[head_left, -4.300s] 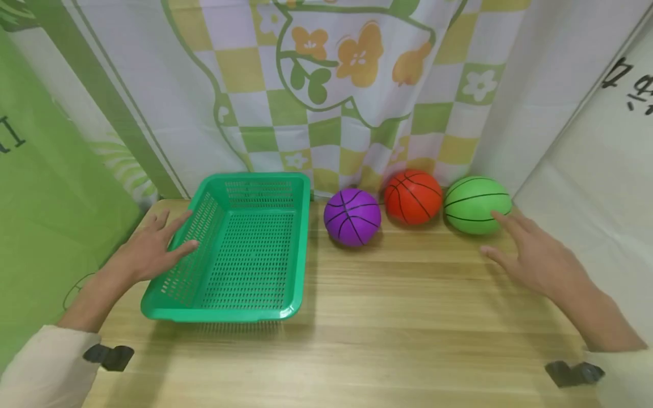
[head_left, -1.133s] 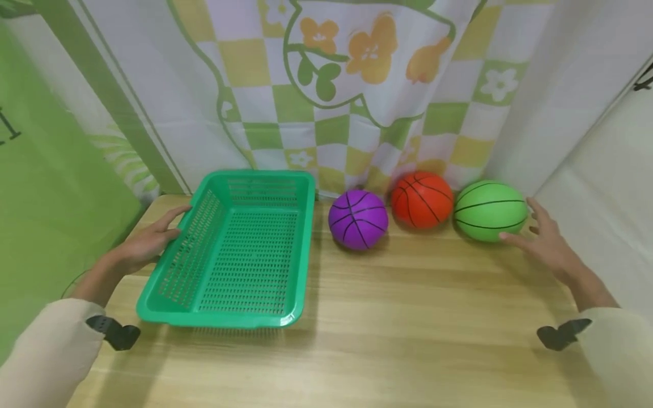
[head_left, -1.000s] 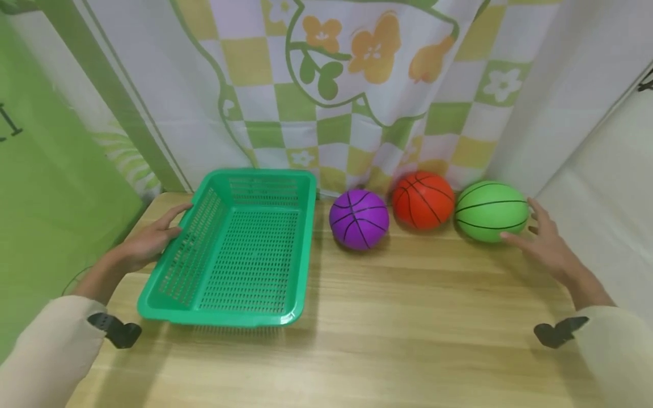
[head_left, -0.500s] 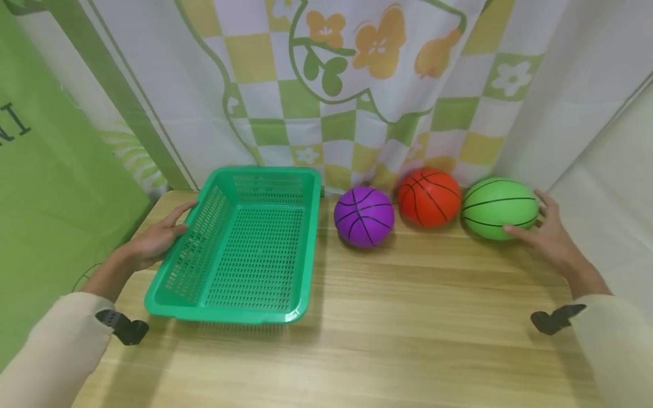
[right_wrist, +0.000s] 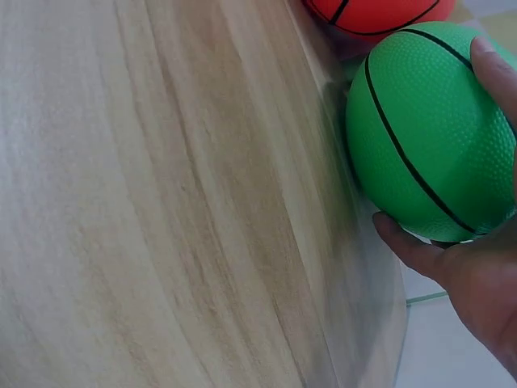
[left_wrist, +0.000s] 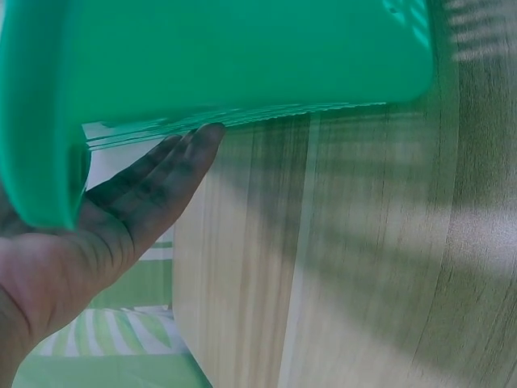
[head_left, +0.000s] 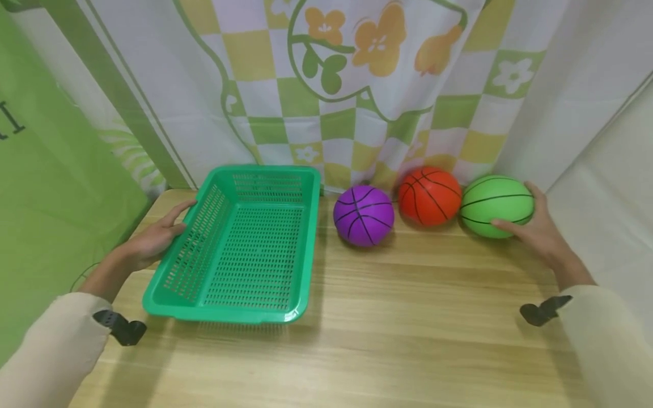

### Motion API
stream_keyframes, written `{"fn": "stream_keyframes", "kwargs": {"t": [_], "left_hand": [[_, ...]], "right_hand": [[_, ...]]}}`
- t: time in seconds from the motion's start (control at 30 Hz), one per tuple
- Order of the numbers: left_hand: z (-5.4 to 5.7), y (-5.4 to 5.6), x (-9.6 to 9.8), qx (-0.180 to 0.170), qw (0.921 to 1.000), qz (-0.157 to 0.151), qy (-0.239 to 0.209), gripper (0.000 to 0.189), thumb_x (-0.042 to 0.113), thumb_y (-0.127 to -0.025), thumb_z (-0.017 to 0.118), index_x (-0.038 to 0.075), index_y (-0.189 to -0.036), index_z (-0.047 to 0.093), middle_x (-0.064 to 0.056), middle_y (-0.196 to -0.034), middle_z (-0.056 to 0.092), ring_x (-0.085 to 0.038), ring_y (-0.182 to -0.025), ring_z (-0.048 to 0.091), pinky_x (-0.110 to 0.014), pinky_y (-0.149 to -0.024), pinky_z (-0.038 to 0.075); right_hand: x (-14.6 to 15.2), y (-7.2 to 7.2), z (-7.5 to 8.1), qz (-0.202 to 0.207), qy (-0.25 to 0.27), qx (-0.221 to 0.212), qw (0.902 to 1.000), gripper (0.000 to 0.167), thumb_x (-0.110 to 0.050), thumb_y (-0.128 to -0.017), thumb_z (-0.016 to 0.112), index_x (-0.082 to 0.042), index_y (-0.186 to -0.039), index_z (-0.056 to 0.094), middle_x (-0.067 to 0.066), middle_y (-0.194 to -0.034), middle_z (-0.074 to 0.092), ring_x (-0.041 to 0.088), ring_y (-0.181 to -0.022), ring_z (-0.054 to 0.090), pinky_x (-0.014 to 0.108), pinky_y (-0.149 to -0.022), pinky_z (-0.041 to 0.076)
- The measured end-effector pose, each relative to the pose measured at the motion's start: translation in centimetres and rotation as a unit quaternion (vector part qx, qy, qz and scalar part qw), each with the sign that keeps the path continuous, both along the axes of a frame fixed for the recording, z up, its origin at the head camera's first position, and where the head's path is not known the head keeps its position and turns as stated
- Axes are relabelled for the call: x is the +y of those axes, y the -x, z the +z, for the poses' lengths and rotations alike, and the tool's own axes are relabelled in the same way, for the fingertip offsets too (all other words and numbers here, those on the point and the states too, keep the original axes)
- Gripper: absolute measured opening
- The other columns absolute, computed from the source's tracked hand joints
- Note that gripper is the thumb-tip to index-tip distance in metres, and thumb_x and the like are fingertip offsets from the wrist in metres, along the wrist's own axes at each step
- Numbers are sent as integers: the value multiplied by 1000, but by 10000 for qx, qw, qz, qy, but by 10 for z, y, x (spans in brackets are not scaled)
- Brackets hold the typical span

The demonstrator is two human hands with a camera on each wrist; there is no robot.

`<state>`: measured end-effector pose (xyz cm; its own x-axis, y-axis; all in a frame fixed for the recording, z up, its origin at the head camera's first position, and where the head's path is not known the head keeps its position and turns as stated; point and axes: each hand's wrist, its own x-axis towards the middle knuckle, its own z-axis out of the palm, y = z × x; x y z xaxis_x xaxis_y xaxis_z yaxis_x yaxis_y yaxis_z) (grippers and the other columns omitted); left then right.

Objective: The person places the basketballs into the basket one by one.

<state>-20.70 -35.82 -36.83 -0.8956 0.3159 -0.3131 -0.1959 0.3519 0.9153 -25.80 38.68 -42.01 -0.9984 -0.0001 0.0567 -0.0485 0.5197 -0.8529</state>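
Observation:
A green toy basketball (head_left: 496, 205) sits on the table at the right end of a row of balls. My right hand (head_left: 541, 229) grips its right side, thumb in front and fingers behind; the right wrist view shows the fingers spread round the green ball (right_wrist: 436, 133). At the left stands a green perforated plastic basket (head_left: 301, 266) with nothing inside. My left hand (head_left: 153, 241) holds its left rim; in the left wrist view its fingers lie against the outside of the basket wall (left_wrist: 242, 56), and the thumb is hidden there.
A red toy basketball (head_left: 430, 196) touches or nearly touches the green one. Left of it, beside the basket, is a purple toy basketball (head_left: 364, 216). Patterned curtain (head_left: 347, 130) hangs behind the wooden table (head_left: 398, 328). Green cloth (head_left: 51, 198) hangs at the left.
My left hand has come down from above the basket's side to its rim. The right hand has moved from hovering near the green ball to gripping it. The balls and basket stay in place.

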Motion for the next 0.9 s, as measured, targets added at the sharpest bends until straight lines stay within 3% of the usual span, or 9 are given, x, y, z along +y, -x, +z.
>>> {"fn": "stream_keyframes", "kwargs": {"t": [0.37,0.63,0.9], "left_hand": [[-1,0,-2,41,9999,-97,-39,59,18,-111,19,24,-160,-13,-38,-138,35,-31,-104,63,-48,-82,56],[-2,3,2,-53,9999,-138,-60,59,17,-111,19,25,-160,-13,-38,-140,32,-33,-108,61,-49,-84,55],[0,2,-1,-30,9999,-115,-88,58,17,-111,18,24,-160,-13,-38,-139,31,-31,-104,63,-49,-81,56]], "right_hand": [[-1,-3,0,-132,-310,379,9987,113,-22,-87,80,-19,-162,-5,27,-162,2,55,-142,11,71,-110,8],[7,-18,5,1,-503,306,9983,114,-18,-86,81,-18,-162,-3,29,-161,2,58,-141,9,75,-106,8],[4,-29,14,164,-681,146,9974,113,-19,-86,81,-21,-162,-2,30,-160,6,60,-137,18,79,-101,19]]}}
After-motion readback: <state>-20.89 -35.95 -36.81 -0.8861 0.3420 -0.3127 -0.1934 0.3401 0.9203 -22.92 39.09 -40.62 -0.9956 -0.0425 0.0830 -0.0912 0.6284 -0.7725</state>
